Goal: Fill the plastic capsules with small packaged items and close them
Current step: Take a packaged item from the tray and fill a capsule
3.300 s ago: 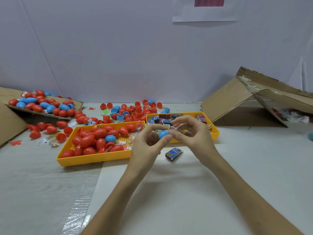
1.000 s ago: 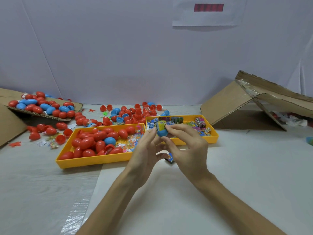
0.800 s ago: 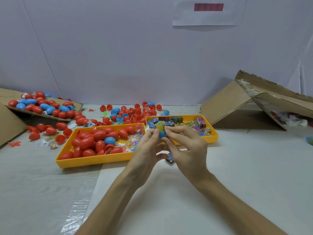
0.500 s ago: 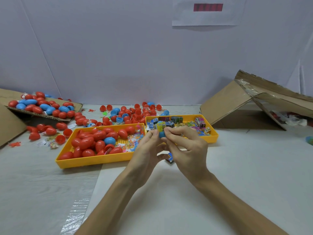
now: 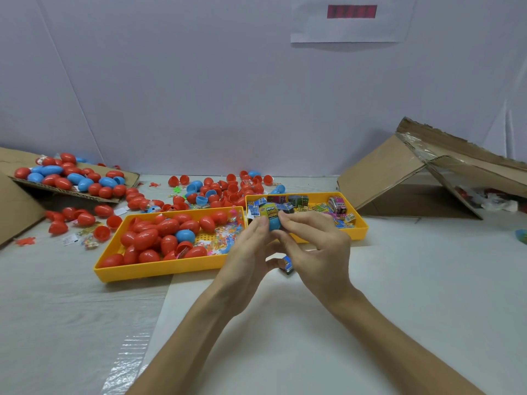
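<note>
Head camera looks down on both hands meeting just above the worktop [image 5: 399,309], in front of the right yellow tray [image 5: 361,230] of small packets. The left hand [image 5: 248,255] grips a blue capsule half [image 5: 274,225] in its fingertips. The right hand [image 5: 316,252] pinches the yellow packet [image 5: 269,212] standing out of the capsule half's open top. Another packet [image 5: 286,264] lies beneath them, and red capsules fill the left tray [image 5: 159,270].

I have two hands up, my left hand [image 5: 251,252] and my right hand [image 5: 316,252]. They hold one blue half [image 5: 274,224] with one yellow packet [image 5: 268,212] in it. One loose packet [image 5: 286,264] lies under them. I see two trays. The left tray [image 5: 159,270] has one blue capsule [image 5: 185,235] and too many red capsules [image 5: 147,239] to count. The right tray [image 5: 360,227] has packets.
</note>
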Action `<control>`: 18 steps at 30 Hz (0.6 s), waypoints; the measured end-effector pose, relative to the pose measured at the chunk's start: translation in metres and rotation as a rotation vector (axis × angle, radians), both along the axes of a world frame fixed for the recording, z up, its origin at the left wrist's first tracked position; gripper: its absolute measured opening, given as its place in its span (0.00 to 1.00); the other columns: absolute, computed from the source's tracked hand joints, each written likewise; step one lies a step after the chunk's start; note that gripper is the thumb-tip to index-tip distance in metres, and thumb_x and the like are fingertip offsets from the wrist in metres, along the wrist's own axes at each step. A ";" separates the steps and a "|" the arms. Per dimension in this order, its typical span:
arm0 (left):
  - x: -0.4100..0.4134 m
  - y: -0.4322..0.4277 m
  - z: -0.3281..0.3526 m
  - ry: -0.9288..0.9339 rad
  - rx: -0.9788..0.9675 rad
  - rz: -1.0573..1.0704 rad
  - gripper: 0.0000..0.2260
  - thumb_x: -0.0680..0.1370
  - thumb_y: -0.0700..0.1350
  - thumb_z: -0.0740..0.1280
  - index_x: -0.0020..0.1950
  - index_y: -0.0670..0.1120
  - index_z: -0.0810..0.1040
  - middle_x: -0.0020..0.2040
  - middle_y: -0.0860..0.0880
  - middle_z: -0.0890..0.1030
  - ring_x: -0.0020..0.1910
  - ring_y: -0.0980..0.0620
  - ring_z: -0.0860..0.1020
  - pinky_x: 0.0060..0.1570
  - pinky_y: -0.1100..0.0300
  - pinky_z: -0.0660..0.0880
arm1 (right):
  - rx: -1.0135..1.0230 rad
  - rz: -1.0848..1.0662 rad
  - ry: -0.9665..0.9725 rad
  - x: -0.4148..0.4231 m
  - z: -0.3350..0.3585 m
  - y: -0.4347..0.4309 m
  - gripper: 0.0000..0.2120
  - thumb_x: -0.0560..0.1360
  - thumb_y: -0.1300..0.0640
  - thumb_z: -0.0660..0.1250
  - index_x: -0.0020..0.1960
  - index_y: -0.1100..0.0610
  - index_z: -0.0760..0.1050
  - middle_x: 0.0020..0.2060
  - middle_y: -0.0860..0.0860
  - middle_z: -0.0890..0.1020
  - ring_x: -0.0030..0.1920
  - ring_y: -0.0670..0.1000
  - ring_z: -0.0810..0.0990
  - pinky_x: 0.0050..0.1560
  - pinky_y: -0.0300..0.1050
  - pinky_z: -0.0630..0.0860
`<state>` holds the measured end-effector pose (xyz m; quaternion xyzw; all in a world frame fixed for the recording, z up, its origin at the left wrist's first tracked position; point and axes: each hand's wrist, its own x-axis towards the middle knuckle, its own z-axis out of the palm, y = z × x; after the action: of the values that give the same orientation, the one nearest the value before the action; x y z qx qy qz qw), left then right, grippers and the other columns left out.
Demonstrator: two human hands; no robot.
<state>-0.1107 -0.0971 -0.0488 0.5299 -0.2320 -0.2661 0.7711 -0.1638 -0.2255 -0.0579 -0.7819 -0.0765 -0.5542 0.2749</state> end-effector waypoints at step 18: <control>0.000 0.007 0.003 0.095 -0.107 -0.080 0.21 0.77 0.57 0.58 0.54 0.43 0.82 0.54 0.38 0.84 0.51 0.42 0.80 0.49 0.47 0.72 | 0.116 0.187 0.163 -0.002 0.006 0.000 0.21 0.73 0.58 0.75 0.65 0.60 0.79 0.57 0.50 0.83 0.60 0.48 0.81 0.60 0.50 0.78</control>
<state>-0.1109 -0.0904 -0.0460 0.4648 -0.2301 -0.3087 0.7973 -0.1660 -0.2255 -0.0516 -0.7964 -0.0944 -0.4643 0.3757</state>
